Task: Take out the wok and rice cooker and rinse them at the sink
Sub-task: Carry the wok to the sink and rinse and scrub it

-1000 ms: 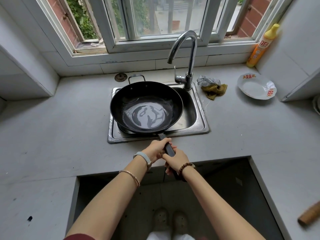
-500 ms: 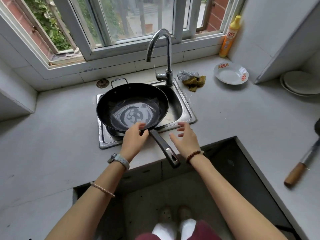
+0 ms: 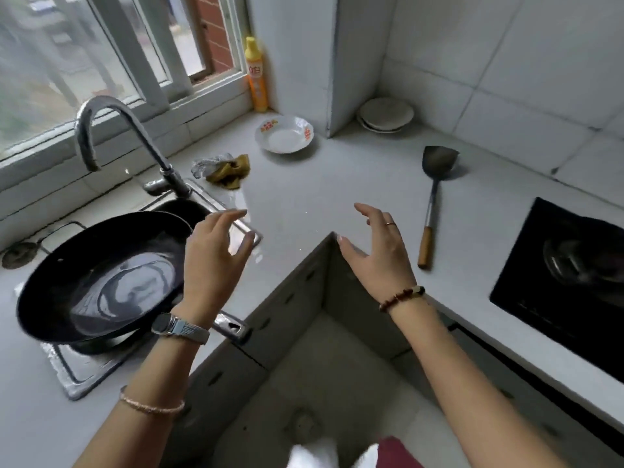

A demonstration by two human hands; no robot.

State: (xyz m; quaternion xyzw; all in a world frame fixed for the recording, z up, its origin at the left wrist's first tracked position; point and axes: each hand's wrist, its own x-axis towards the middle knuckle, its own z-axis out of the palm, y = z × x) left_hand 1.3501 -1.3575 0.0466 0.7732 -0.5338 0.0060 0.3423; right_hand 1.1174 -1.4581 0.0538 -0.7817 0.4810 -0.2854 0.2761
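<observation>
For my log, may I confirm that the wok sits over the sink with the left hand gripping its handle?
Not quite: the wok sits over the sink, but the head view shows the left hand open and off the handle.

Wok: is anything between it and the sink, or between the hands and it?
Nothing visible. The wok already sits over the sink; both the left hand and right hand hover open, holding nothing.
</observation>
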